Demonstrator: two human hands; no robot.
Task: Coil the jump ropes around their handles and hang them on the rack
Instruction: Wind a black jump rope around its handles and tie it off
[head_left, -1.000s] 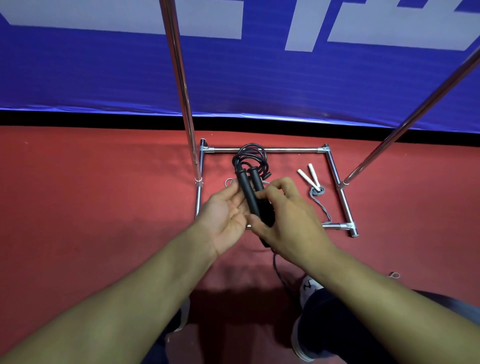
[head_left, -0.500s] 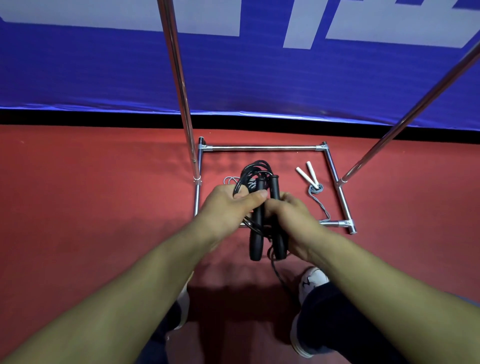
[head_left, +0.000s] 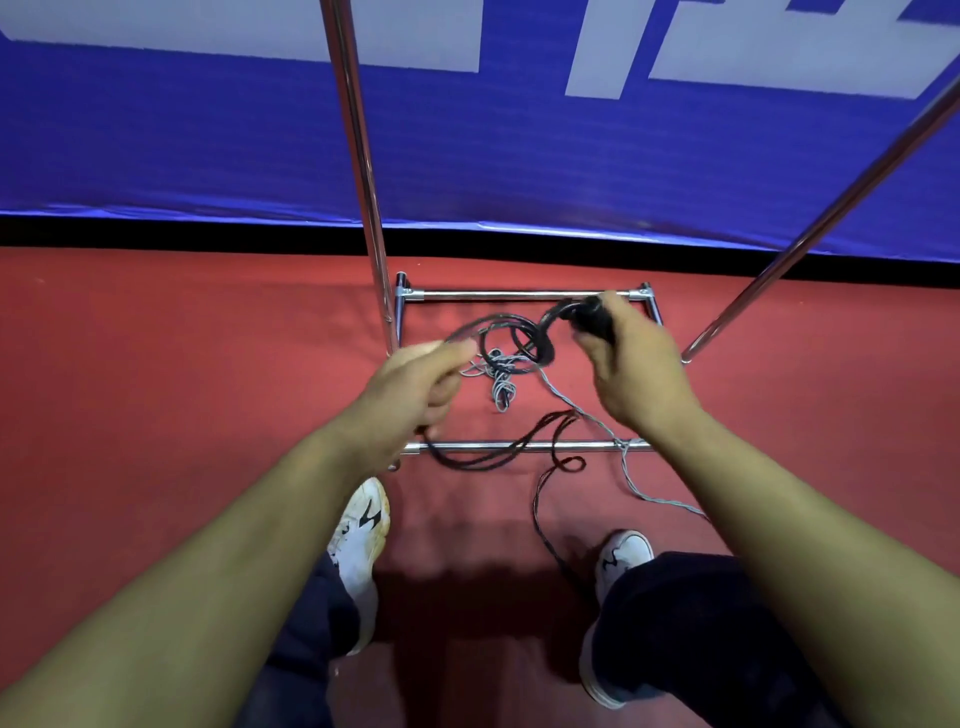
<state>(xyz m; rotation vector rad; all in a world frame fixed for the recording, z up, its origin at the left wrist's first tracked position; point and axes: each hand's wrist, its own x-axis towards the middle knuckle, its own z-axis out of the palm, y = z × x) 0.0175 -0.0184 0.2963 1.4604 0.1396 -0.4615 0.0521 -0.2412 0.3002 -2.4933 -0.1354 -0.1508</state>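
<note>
Black jump rope (head_left: 519, 338) loops in the air between the hands, its slack trailing down over the rack's (head_left: 519, 446) front floor bar. The right hand (head_left: 631, 364) has fingers curled round the black handles (head_left: 592, 318); the left hand (head_left: 421, 387) pinches the cord at its fingertips. A grey rope (head_left: 501, 387) lies on the red floor below the fingers.
</note>
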